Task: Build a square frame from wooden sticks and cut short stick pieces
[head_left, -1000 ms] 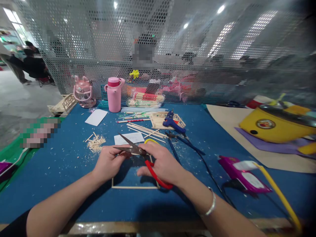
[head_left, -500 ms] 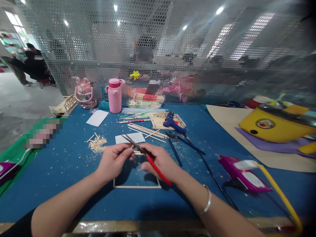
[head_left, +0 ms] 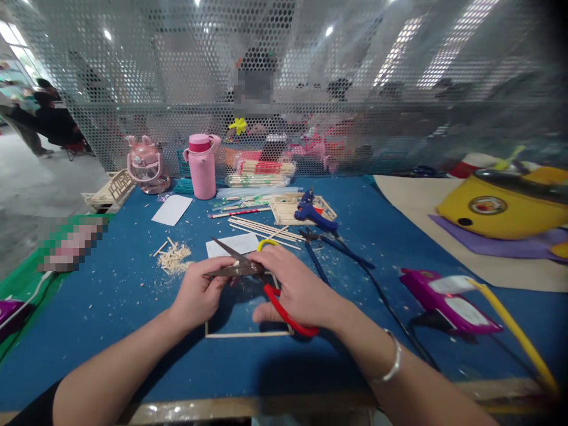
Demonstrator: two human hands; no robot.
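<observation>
My right hand (head_left: 299, 290) grips a pair of scissors (head_left: 242, 267) with one red and one yellow handle loop; the dark blades stand apart and point left. My left hand (head_left: 197, 294) is pinched closed just under the blades, holding what seems a small thin stick piece that I cannot make out clearly. Both hands hover over a square frame of thin wooden sticks (head_left: 248, 335) lying on the blue table (head_left: 110, 296).
Behind the hands lie white paper (head_left: 235, 244), loose long sticks (head_left: 261, 228), a heap of stick cuttings (head_left: 173, 258), a blue glue gun (head_left: 315, 216) and pliers. A pink bottle (head_left: 202, 165), stick packs and a mesh screen stand at the back. A purple device (head_left: 448, 305) lies right.
The scissor blades, nearly closed half a second ago, are spread apart again. My right hand has turned so the red and yellow loops show; both hands stay over the stick frame.
</observation>
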